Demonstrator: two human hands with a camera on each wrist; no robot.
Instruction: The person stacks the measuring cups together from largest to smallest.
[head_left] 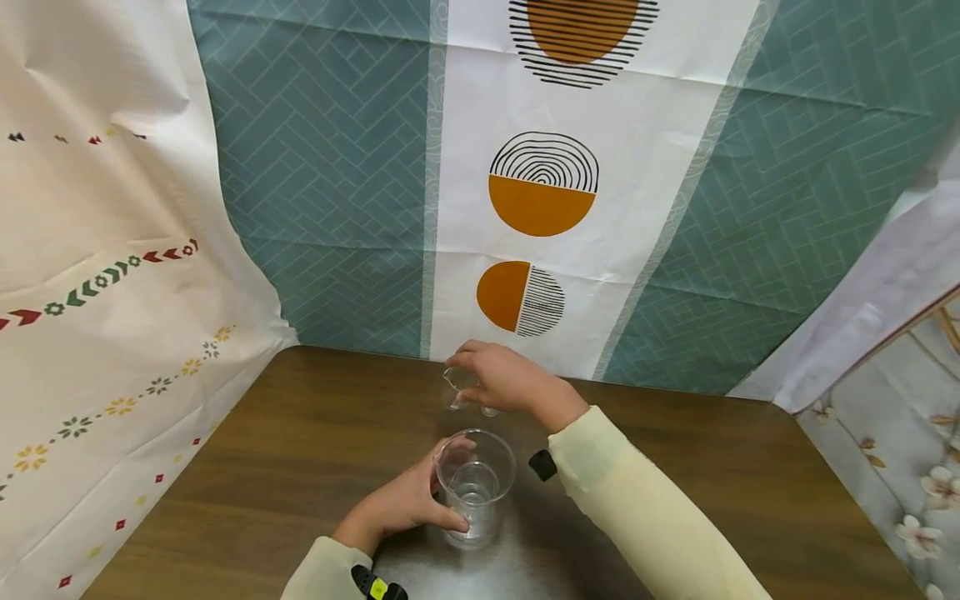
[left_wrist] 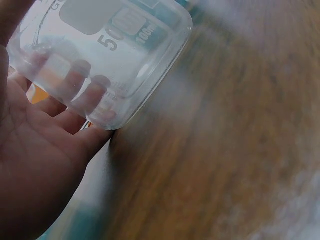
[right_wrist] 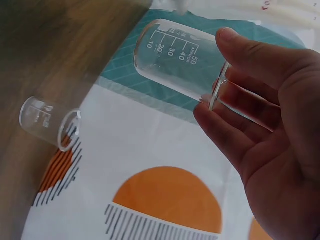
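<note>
My left hand [head_left: 416,498] grips a large clear glass beaker [head_left: 501,458] from its left side, thumb in front and fingers behind. Inside it sits a smaller beaker [head_left: 474,483]; in the left wrist view a "100ml" mark [left_wrist: 146,34] shows through the big beaker's wall. My right hand [head_left: 510,379] pinches a small beaker [right_wrist: 175,60] by its rim, thumb on one side and fingertips on the other. Its printed scale runs from 10 to 50, and it looks empty. Beyond the large beaker, this small one is over the back of the table.
An even smaller glass beaker [right_wrist: 42,120] stands on the brown wooden table [head_left: 675,467] near its back edge, partly hidden by my right hand in the head view. A patterned cloth [head_left: 337,167] hangs right behind the table. Pale cloth [head_left: 112,333] hangs along the left side.
</note>
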